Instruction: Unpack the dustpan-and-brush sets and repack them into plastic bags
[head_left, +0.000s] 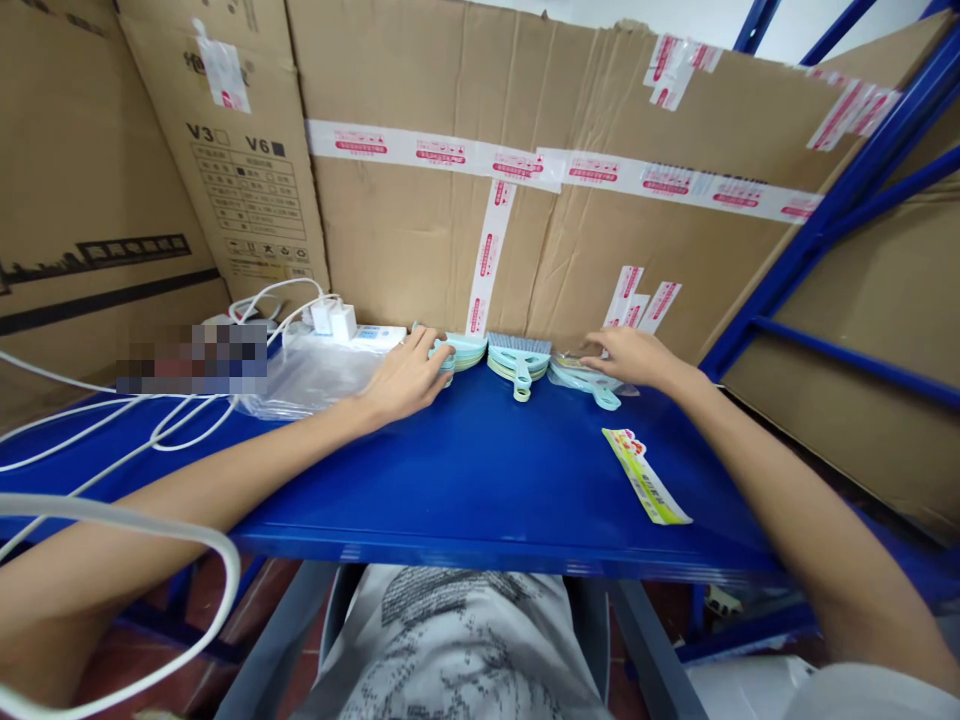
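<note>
Head view: blue counter (pixel 465 480), three small stacks of brushes in a row near its back edge, by the cardboard wall (pixel 420 240). Left stack (pixel 469 350): pale blue and pale green, partly behind the left hand (pixel 411 375). Left hand comes in from the side, fingers bent and slightly spread over the near end of that stack; can't tell if it grips or only rests. Middle stack (pixel 517 365): grey-blue bristles toward the wall, handles with holes toward the person, blue on top, green lower; neither hand on it. Right stack (pixel 577 376): pale blue handle pointing to the front, clear plastic around it. Right hand (pixel 630 352) reaches over the back of this stack, fingers curled down, narrow gap by the thumb; can't tell if anything is pinched.

Printed card (pixel 646 477), green, yellow and white, lies alone on the counter in front of the right stack, slanted, near the right forearm. Clear plastic bags (pixel 300 385) lie flat left of the left hand, white chargers (pixel 332 318) behind them. White cables (pixel 180 420) run across the left side, one loop in front of the left forearm. Pixelated patch beside the bags, contents unreadable. White tape (pixel 442 152) with red print crosses the cardboard. Blue metal frame (pixel 810 240) at right. Patterned shirt (pixel 465 640) below the counter edge.
</note>
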